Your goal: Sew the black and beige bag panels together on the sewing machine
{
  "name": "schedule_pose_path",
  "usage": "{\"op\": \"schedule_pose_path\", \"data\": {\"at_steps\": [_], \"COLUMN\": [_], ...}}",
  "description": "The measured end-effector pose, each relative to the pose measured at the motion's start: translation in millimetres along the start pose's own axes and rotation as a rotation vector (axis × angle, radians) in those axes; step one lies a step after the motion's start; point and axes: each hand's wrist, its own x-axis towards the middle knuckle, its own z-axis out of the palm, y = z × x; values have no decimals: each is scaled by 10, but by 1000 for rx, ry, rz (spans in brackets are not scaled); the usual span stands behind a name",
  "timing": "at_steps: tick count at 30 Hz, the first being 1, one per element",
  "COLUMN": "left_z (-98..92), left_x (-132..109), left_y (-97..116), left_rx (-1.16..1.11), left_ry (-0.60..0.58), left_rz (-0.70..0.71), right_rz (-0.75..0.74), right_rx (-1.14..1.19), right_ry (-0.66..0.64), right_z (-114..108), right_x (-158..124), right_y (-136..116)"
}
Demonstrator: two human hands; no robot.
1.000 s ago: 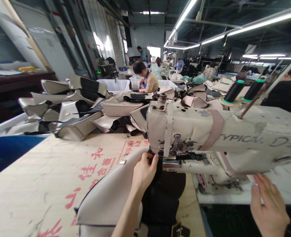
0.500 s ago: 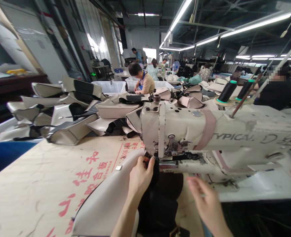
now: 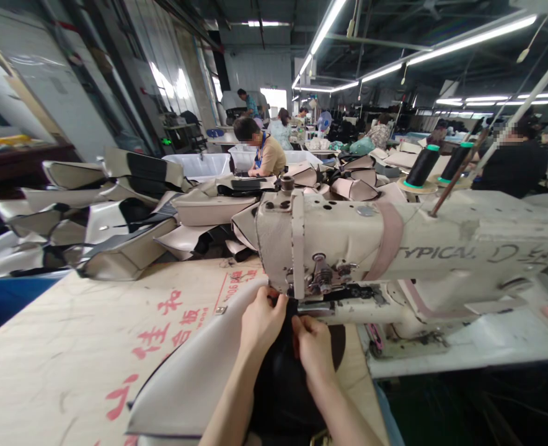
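A cream leather piece (image 3: 194,365) with a small metal fitting (image 3: 220,310) and dark edging lies on the plywood table, joined by black material (image 3: 278,396). My left hand (image 3: 262,319) pinches the work's upper edge just below the head of the sewing machine (image 3: 334,235). Close on its right, my right hand (image 3: 313,347) has closed fingers on the black material, beside the machine's narrow arm (image 3: 318,308). The needle area is partly hidden by my left hand and the machine head.
Cream and black leather pieces (image 3: 125,248) are heaped behind the plywood table (image 3: 36,353). Two black thread spools (image 3: 421,167) stand behind the machine. A blue bin (image 3: 13,303) is at the left. A person (image 3: 271,155) sits beyond the heap.
My right hand has moved left and inward from beside the machine and closed on the black material. My left hand keeps its pinch. The view has shifted slightly.
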Motion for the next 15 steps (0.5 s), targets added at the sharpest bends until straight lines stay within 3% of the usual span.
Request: {"op": "schedule_pose_path", "data": {"at_steps": [6, 9, 11, 12, 14, 15], "left_z": [-4, 21, 41, 49, 59, 63], "left_x": [83, 88, 87, 86, 84, 83], "left_y": [-28, -64, -84, -92, -105, -110], "left_rx": [-22, -65, -88, -99, -114, -118], "left_ry": [-14, -19, -22, -24, -24, -23], "left_rz": [26, 26, 25, 27, 27, 26], "right_rz": [57, 24, -91, -183, -405, -543], "right_rx": [15, -56, -202, -289, -464, -561], "right_ry": [-28, -95, -64, 12, 258, 444], "right_z": [58, -126, -442, -668, -1232, -1552], "right_x": [16, -63, -151, -195, -259, -271], "right_y": [-80, -133, -159, -170, -206, -246]}}
